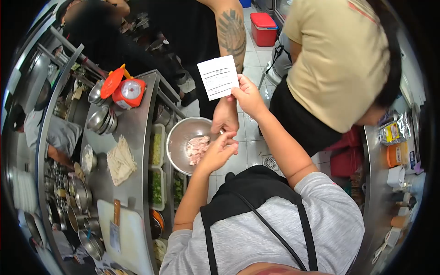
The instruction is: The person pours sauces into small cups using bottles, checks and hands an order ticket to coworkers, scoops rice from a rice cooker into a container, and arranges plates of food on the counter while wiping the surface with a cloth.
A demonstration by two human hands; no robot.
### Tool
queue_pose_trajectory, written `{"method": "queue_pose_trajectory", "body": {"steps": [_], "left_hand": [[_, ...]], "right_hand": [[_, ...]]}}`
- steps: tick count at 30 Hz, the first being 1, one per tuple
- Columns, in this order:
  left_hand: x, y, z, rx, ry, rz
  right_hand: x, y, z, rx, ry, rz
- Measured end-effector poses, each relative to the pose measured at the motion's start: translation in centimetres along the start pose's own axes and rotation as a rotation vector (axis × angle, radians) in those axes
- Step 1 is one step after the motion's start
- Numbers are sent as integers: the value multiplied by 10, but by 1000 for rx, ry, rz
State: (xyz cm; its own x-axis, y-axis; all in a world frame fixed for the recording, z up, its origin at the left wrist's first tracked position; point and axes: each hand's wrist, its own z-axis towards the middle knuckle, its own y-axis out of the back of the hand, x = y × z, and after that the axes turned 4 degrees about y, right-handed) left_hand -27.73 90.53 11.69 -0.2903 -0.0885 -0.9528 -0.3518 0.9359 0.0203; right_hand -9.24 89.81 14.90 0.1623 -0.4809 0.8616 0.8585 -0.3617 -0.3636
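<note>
A white paper slip [217, 78] with printed lines and handwriting is pinched between the thumb and fingers of my right hand [250, 97], held up in front of me. My left hand [220, 153] is by the right rim of a metal bowl [178, 142], its fingers partly spread and pointing right. Pieces of pale pink raw meat [198, 149] lie inside the bowl. A co-worker's hand [226, 118] reaches down to the same rim, close to my left fingertips. What exactly supports the bowl is hidden.
On the steel counter at left are a red scale [130, 93], stacked metal bowls [101, 120], a cloth [121, 161] and a cleaver [115, 229] on a white cutting board [133, 243]. Another person [334, 64] bends over at right. A red cooler [263, 30] stands on the tiled floor.
</note>
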Motion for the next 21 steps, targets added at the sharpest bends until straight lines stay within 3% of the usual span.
{"method": "queue_pose_trajectory", "body": {"steps": [3,12,21], "left_hand": [[-7,16,15,29,-14,88],[-18,27,55,114,-30,98],[-48,2,126,-21,-124,49]], "right_hand": [[4,-3,12,-103,13,-27],[6,16,36,-76,8,-77],[28,75,62,49,-67,-58]]}}
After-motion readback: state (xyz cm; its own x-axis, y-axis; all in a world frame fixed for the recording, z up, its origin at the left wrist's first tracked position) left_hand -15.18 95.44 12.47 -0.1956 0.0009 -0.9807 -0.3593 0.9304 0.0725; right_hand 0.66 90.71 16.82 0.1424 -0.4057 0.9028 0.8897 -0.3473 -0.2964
